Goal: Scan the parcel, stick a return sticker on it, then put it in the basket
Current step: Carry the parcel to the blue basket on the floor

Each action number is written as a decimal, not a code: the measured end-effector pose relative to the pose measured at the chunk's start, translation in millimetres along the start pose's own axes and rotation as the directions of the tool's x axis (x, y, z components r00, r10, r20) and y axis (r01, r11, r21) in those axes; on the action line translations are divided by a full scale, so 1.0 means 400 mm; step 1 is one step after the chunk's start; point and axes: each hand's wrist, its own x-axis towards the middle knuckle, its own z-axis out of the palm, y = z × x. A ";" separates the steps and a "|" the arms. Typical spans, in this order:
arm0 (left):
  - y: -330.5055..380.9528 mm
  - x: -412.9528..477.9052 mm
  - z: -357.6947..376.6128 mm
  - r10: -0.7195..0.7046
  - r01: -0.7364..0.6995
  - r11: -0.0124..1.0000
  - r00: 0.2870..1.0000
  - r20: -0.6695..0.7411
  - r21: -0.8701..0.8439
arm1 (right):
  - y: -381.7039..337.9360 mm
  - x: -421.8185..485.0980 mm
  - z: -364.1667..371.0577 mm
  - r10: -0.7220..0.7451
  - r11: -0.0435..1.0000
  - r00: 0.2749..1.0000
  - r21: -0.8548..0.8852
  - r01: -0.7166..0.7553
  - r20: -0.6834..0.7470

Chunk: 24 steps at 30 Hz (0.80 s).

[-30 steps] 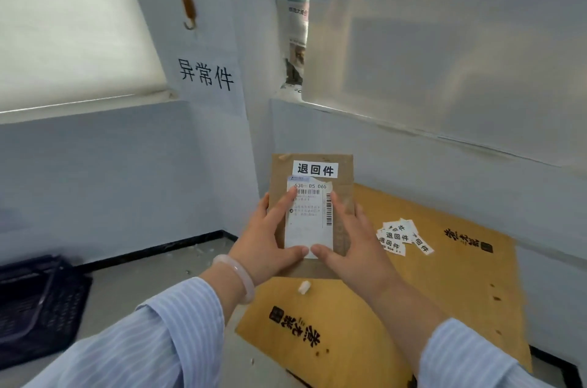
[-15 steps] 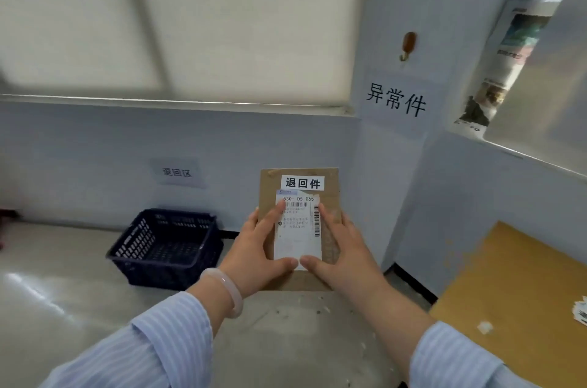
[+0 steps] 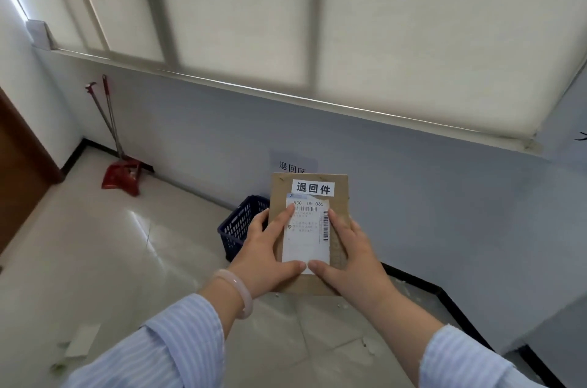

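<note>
Flat brown cardboard parcel (image 3: 309,228), white return sticker (image 3: 313,188) on, pinched between left hand (image 3: 263,255) and right hand (image 3: 352,260). Dark blue plastic basket (image 3: 239,228) half hidden behind, far on floor; blind release may overshoot rim.

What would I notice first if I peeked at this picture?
First, the flat brown cardboard parcel in the middle, held by the left hand and the right hand, with a white return sticker near its top edge. Behind it, the dark blue plastic basket sits on the floor, and a red dustpan leans by the far wall on the left.
</note>
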 end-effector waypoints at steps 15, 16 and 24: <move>-0.279 0.575 -0.136 -0.215 0.215 0.977 0.974 0.069 0.019 | 0.071 0.638 0.164 0.054 0.994 0.978 0.086 -0.072 0.200; -0.302 0.609 -0.138 -0.224 0.224 0.974 0.971 0.086 0.019 | 0.081 0.672 0.180 0.072 0.992 0.976 0.085 -0.091 0.204; -0.509 0.930 -0.158 -0.218 0.214 0.976 0.937 0.272 0.043 | 0.189 0.961 0.334 0.244 0.967 0.956 0.035 -0.253 0.164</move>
